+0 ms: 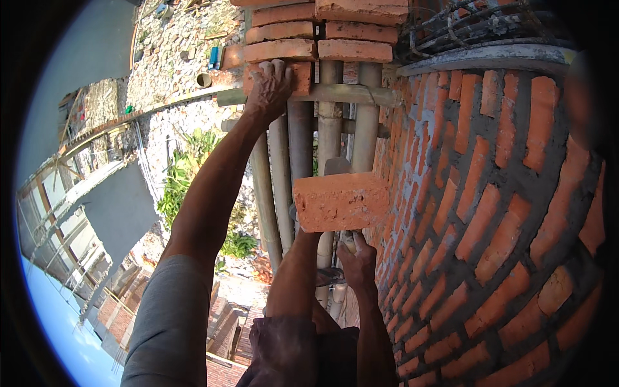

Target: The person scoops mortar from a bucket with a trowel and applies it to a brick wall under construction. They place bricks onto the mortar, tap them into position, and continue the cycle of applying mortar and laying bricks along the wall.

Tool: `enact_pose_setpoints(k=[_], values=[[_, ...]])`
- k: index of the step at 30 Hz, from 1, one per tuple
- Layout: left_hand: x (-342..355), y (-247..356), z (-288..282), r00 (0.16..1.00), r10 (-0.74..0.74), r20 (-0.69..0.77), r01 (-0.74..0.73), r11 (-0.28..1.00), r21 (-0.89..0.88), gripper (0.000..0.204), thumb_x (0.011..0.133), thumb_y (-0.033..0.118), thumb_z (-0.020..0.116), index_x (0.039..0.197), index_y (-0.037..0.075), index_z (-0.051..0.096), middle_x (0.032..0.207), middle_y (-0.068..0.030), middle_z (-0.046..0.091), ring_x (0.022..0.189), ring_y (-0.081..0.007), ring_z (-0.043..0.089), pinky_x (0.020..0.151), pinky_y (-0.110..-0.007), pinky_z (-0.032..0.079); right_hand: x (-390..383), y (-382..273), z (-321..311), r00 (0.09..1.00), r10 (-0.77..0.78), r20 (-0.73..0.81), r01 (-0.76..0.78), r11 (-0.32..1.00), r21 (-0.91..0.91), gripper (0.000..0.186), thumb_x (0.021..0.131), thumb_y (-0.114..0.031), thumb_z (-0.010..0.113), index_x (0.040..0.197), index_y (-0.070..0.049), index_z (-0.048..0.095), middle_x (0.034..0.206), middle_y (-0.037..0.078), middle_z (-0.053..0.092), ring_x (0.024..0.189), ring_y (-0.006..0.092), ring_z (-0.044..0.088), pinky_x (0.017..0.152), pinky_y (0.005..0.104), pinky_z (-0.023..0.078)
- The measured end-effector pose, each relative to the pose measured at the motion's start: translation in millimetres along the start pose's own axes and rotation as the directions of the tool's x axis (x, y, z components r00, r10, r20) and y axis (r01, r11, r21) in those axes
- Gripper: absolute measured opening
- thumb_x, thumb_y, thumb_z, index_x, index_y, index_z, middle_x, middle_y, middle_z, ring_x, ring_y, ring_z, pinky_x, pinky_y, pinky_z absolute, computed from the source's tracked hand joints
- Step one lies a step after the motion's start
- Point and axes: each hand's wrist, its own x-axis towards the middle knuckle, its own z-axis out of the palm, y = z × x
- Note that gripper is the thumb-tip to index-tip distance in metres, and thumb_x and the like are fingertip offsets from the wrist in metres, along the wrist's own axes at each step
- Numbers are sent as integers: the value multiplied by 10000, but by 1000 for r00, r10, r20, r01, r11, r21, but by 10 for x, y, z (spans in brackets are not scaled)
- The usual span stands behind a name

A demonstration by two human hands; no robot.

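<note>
My left hand (271,87) reaches far forward, its fingers curled over an orange brick (301,77) at the near edge of a brick stack (280,49). Closer to me, another brick (342,201) is in front of my legs, looking larger and raised above the poles. Just below its near edge is my right hand (359,261), thumb and fingers apart; whether they touch the brick I cannot tell. A flat grey piece (336,166) shows past the brick's far edge, mostly hidden by it. My legs and one sandalled foot (330,277) are partly covered.
Round poles (329,122) run lengthwise beneath me, with a crosspiece (345,95) under the stack. A mortared brick wall (480,232) rises along the right. At the far right are metal bars (480,29) above a grey ledge (483,58). Rubble and plants (193,158) lie lower down, left.
</note>
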Motion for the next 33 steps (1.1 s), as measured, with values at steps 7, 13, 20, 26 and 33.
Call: enact_pose_setpoints(k=[7, 13, 20, 26, 33], values=[[107, -149, 177, 991, 108, 75, -106, 994, -34, 456, 715, 56, 703, 1108, -50, 496, 983, -217, 567, 855, -333, 631, 647, -438, 538, -222, 50, -45, 995, 15, -103, -6, 997, 83, 316, 848, -36, 590, 1148, 58, 559, 784, 58, 608, 669, 78, 523, 608, 275, 459], [-151, -517, -374, 962, 227, -151, -272, 784, -559, 412, 690, -9, 670, 1028, -45, 438, 855, -236, 594, 813, -432, 612, 614, -461, 491, -691, -292, -229, 990, 131, -42, -124, 982, 142, 411, 863, -89, 604, 1245, 50, 538, 973, 224, 680, 852, 221, 676, 758, 346, 511], [-1583, -917, -2168, 864, 217, 455, 499, -488, -716, 454, 744, 73, 729, 1164, -64, 625, 1053, -112, 702, 955, -185, 660, 872, -337, 517, -1914, -1221, -590, 995, 61, -82, -57, 997, 53, 319, 832, -99, 639, 1105, 59, 591, 846, 155, 660, 755, 163, 615, 708, 342, 502], [-3110, -607, -3454, 903, 204, 378, 274, -951, -141, 485, 836, 135, 551, 1283, -49, 510, 1128, -169, 642, 931, -319, 660, 900, -494, 535, -3266, -1714, -871, 988, -44, -151, 58, 994, 89, 259, 863, -141, 630, 1049, 35, 591, 715, 70, 603, 615, 121, 582, 571, 297, 473], [-3598, -120, -4687, 927, 257, 273, 307, -938, -160, 710, 876, 433, 520, 1440, 42, 340, 1223, -232, 576, 1016, -430, 614, 837, -591, 526, -4726, -1598, -1160, 974, -23, -225, 52, 991, 120, 302, 863, -162, 649, 1067, 48, 572, 710, 65, 600, 619, 125, 577, 586, 300, 482]])
